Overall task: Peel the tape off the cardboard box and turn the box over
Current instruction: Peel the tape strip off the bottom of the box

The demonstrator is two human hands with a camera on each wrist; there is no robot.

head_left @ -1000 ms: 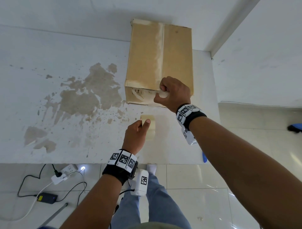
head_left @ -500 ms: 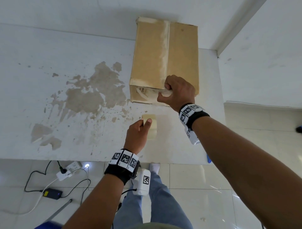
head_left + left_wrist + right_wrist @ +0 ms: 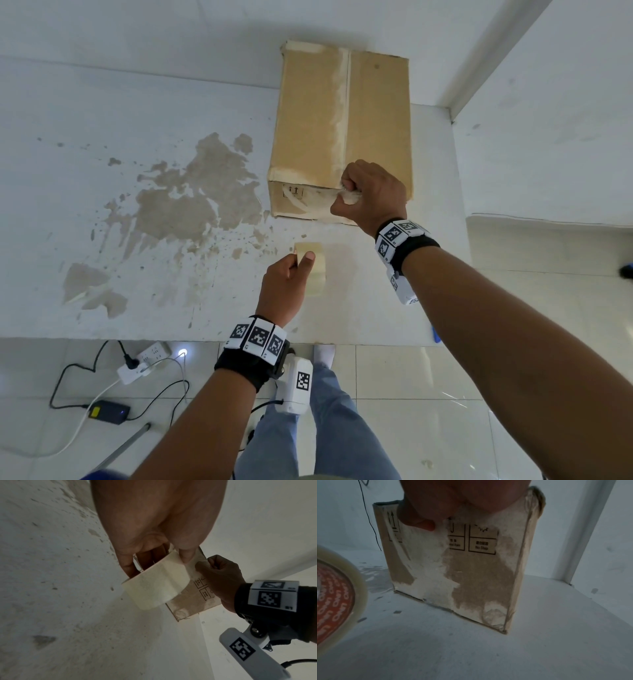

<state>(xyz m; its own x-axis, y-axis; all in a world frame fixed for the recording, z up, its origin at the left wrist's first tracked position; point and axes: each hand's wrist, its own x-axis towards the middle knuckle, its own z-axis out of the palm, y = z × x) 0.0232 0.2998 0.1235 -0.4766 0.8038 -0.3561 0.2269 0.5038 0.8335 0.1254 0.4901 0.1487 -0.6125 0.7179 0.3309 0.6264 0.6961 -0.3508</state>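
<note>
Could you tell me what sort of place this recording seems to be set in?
Probably a plain indoor workroom or storage corner: a stained white table set against bare white walls, a glossy tiled floor, and a white power strip with a black adapter lying on it.

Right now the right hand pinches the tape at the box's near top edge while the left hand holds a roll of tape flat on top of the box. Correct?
Not quite. The left hand holds the roll over the table, in front of the box, not on top of it; the head view shows this. The right hand does pinch the tape at the box's near top edge.
</note>
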